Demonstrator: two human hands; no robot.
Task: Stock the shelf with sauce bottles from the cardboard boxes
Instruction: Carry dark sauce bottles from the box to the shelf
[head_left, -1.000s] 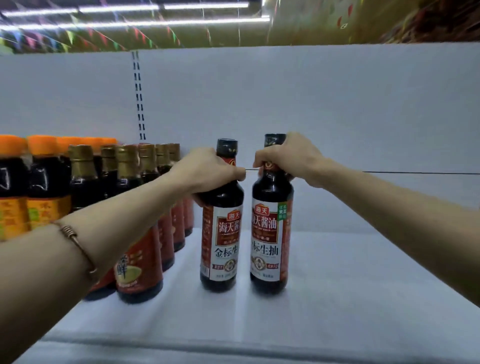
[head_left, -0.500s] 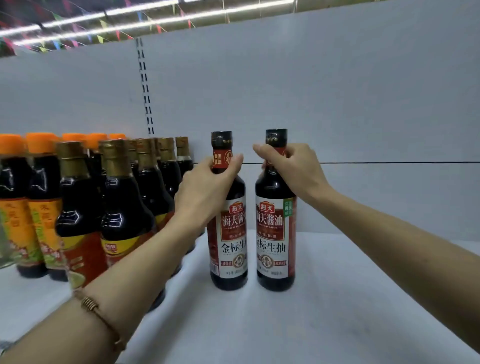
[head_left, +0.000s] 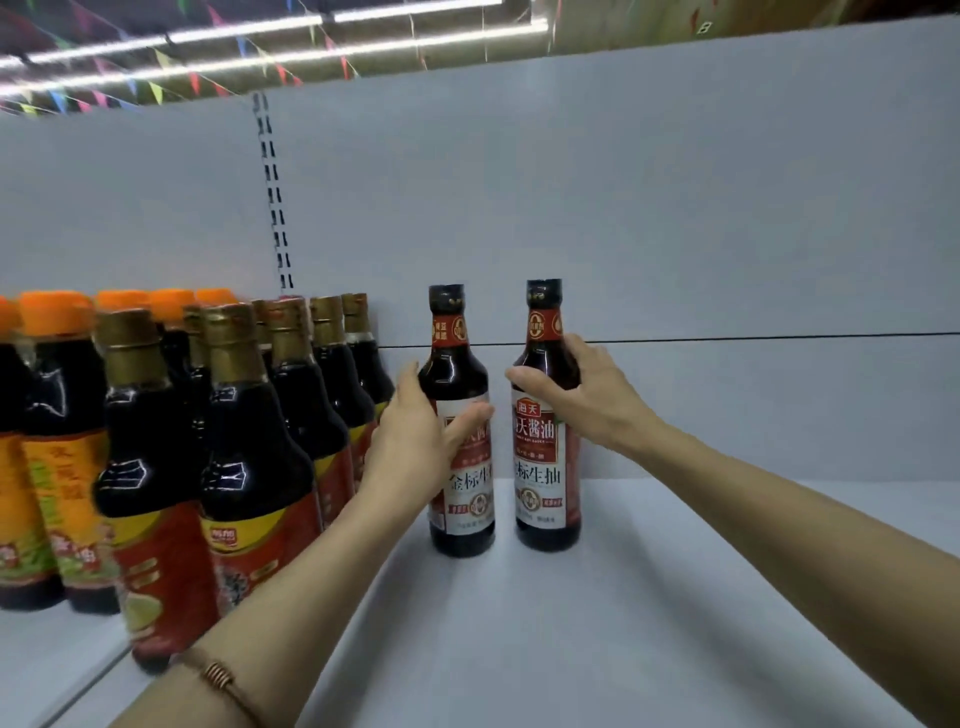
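Observation:
Two dark soy sauce bottles with red and white labels stand upright side by side on the white shelf (head_left: 649, 597). My left hand (head_left: 415, 441) wraps the body of the left bottle (head_left: 457, 364), thumb across its label and fingers behind it. My right hand (head_left: 587, 395) grips the shoulder of the right bottle (head_left: 543, 467), fingers curled round the glass. Both bottle bases rest on the shelf. No cardboard box is in view.
A row of gold-capped bottles (head_left: 249, 441) with red labels stands just left of my left hand. Orange-capped bottles (head_left: 52, 415) stand further left. The white back panel (head_left: 675, 208) rises behind the shelf.
Both hands have slid down from the bottle necks to the shoulders and body. The two bottles now stand further back on the shelf, a little apart.

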